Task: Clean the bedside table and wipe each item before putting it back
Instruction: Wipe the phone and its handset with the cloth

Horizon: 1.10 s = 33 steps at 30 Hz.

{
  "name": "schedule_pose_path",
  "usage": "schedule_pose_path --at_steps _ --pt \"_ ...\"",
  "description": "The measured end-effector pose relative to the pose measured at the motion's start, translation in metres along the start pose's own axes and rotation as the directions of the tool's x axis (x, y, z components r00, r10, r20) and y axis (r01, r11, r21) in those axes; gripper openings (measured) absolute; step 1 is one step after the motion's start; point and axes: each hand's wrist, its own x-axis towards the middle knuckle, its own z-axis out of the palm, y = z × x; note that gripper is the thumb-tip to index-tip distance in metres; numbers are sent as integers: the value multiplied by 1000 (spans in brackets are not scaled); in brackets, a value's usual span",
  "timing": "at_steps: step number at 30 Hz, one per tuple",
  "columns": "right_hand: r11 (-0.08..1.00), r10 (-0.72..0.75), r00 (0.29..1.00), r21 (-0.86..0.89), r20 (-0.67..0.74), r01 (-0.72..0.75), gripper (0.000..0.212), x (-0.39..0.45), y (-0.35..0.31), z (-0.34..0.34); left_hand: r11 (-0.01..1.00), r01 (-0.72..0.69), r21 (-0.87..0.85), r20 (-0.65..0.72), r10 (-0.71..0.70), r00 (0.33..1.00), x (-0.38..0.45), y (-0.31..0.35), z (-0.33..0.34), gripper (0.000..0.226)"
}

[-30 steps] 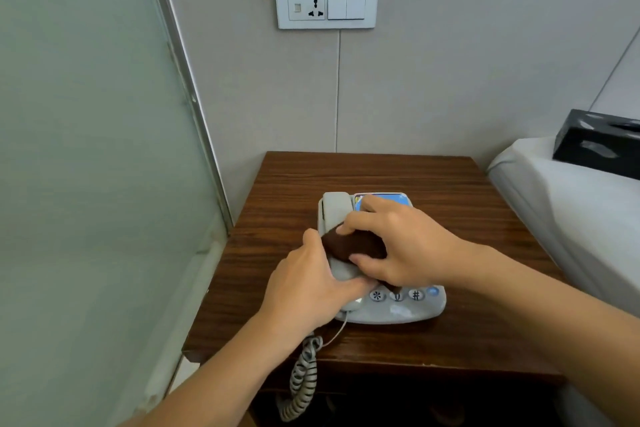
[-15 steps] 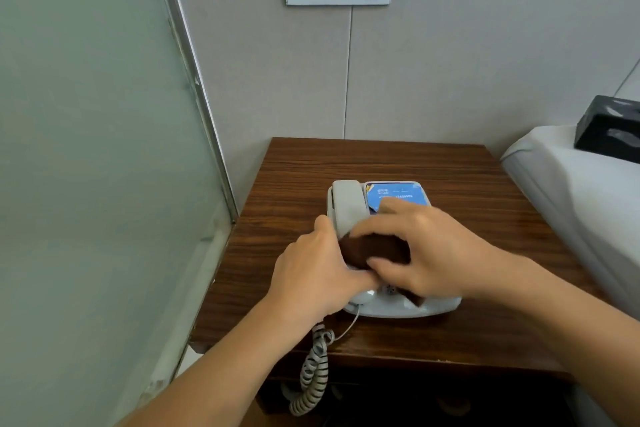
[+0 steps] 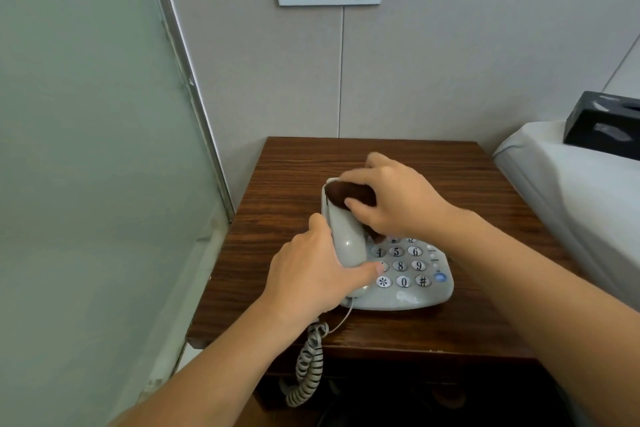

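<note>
Telephone [image 3: 398, 274] sits on the wooden counter [image 3: 284, 191], toward its front edge, its coiled cord [image 3: 306, 371] hanging over. The left hand [image 3: 311, 274] wraps the handset's [image 3: 346, 236] near end — apparently steadying it — while the right hand [image 3: 398, 198] pinches a brown cloth [image 3: 346, 192] against the far end. Bare wood lies behind and left; a bed [image 3: 571, 191] crowds the right.

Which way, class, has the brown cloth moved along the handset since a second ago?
Yes: the cloth slid from mid-handset to its far end, uncovering the keypad.
</note>
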Motion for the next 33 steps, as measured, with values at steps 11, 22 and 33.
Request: schedule_pose_path --at_steps 11,22,33 --pt "997 35 999 61 37 -37 32 -10 10 -5 995 -48 86 0 48 999 -1 5 -3 74" --pt "980 165 956 152 -242 -131 32 6 22 -30 988 121 100 32 -124 992 35 21 -20 99" --pt "943 235 880 316 -412 -104 38 -46 7 -33 951 -53 -304 -180 -2 984 16 -19 -35 23"
